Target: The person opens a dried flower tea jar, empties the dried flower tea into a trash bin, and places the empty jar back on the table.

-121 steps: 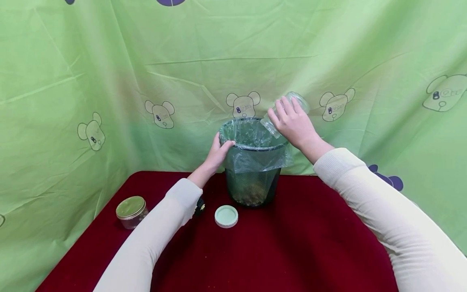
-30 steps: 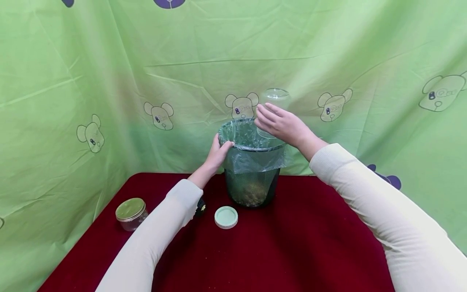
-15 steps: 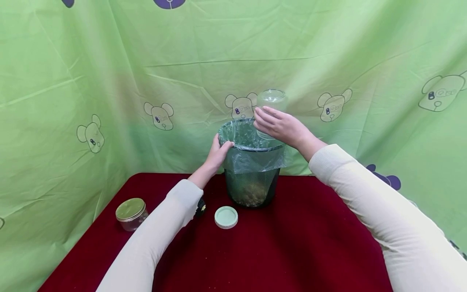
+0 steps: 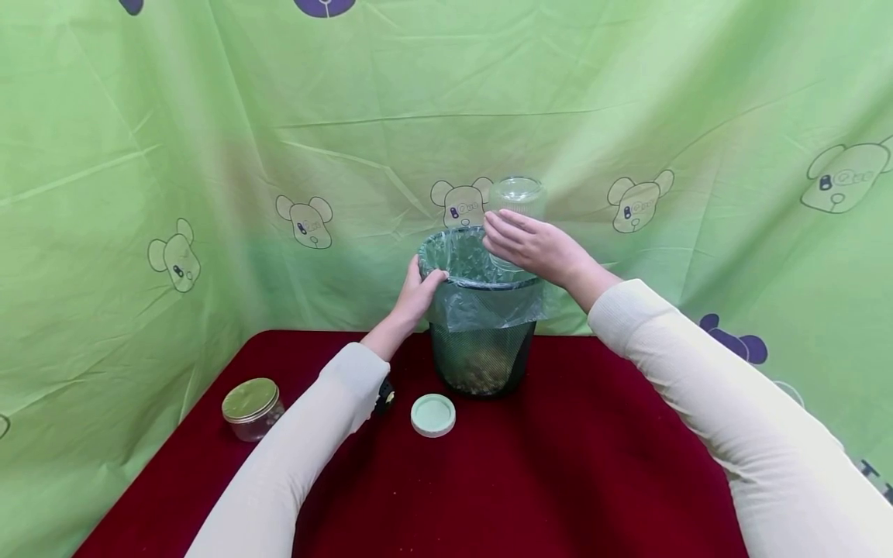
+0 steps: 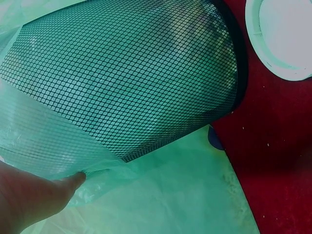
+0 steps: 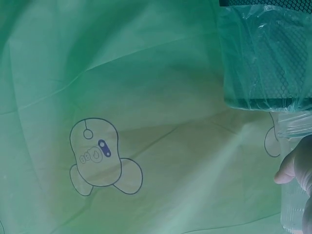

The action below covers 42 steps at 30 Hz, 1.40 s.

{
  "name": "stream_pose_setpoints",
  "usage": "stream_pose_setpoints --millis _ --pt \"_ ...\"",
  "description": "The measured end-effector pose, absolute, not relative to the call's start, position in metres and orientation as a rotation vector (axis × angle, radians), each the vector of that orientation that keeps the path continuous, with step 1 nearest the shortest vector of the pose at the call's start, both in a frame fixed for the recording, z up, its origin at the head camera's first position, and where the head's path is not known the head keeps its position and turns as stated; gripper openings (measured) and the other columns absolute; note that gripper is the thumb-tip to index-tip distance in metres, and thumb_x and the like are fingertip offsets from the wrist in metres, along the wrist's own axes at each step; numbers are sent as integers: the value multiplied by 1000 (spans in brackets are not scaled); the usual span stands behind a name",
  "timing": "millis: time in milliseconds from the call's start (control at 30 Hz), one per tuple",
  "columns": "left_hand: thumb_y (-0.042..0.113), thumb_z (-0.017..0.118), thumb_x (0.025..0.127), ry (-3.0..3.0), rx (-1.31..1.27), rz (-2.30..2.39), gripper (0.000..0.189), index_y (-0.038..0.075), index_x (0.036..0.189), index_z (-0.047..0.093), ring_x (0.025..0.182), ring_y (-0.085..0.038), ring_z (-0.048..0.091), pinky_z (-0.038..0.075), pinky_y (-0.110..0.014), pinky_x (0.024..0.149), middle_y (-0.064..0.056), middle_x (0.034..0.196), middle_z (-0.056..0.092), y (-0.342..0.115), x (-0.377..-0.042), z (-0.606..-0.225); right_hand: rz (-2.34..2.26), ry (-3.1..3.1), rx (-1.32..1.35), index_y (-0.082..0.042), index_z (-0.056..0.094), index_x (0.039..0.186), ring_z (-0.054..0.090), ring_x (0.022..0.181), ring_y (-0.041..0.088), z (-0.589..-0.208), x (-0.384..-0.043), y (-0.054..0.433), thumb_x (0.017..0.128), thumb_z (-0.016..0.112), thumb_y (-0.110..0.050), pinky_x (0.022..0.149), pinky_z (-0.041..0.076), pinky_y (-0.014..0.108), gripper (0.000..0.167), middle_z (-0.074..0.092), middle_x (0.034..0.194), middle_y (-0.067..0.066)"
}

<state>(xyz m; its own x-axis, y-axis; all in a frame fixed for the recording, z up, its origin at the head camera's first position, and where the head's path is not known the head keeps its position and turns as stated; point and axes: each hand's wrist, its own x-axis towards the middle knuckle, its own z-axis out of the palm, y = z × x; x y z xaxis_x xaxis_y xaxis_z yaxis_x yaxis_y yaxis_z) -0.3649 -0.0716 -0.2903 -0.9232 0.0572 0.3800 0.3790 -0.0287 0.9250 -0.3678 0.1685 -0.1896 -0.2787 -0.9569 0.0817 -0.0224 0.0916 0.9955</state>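
Observation:
A black mesh wastebasket (image 4: pixel 481 345) stands near the table's back edge, lined with a clear plastic bag (image 4: pixel 481 308) folded over its rim. Through the mesh, pale brownish contents show at the bottom. My left hand (image 4: pixel 421 288) grips the left side of the rim, thumb over the bag; its thumb (image 5: pixel 70 184) also shows in the left wrist view. My right hand (image 4: pixel 533 244) holds a clear jar (image 4: pixel 518 195) upside down, its mouth low over the right part of the basket's opening. In the right wrist view the jar (image 6: pixel 293 204) looks transparent and without contents.
A pale green lid (image 4: pixel 432 416) lies on the red tablecloth (image 4: pixel 558 473) before the basket. At the left stands a jar with a gold-coloured lid (image 4: pixel 251 399), partly behind the left sleeve. A green printed curtain (image 4: pixel 384 132) hangs close behind the table.
Four seconds ago the jar was tilted at the basket's right side; it has turned fully upside down. Since then the right hand has moved left and slightly lower. The left hand stays put.

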Motion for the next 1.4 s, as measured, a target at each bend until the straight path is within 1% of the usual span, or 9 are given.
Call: stream_pose_setpoints --millis 233,600,967,1133,1267,1400 --pt "13 56 87 -1995 -483 -2037 69 -2 146 24 111 -31 49 37 -40 103 -28 141 38 -70 -365 -291 -1322 -1473 1020 -11 45 143 34 136 29 -191 -368 167 86 67 -13 117 12 41 61 44 144 14" --pt "15 56 87 -2000 -477 -2021 68 -3 145 26 113 -31 47 36 -40 103 -28 140 38 -70 -367 -291 -1349 -1446 1005 -10 44 142 34 136 29 -193 -367 164 87 67 -14 117 12 41 60 44 143 14" --pt "13 55 87 -2001 -472 -2016 66 -4 144 27 113 -31 48 37 -40 102 -28 140 39 -70 -366 -292 -1379 -1453 992 -11 42 144 32 138 29 -193 -365 162 86 69 -19 117 10 41 65 42 145 14" --pt "11 54 88 -1992 -475 -2013 64 -4 144 27 113 -30 48 37 -41 102 -28 140 39 -70 -366 -293 -1361 -1450 994 -11 43 144 33 137 29 -194 -365 162 87 68 -18 117 11 41 62 43 144 14" --pt "15 56 86 -1992 -478 -2010 68 -4 144 27 113 -30 48 37 -41 102 -28 140 38 -69 -366 -293 -1321 -1461 1001 -10 44 143 34 136 30 -193 -365 163 88 66 -15 117 13 41 59 44 144 15" --pt "15 56 86 -1991 -478 -2013 69 -4 145 26 114 -30 47 36 -41 103 -29 140 38 -69 -365 -291 -1288 -1483 997 -9 44 142 34 136 31 -190 -363 165 88 63 -12 116 14 41 57 44 143 16"
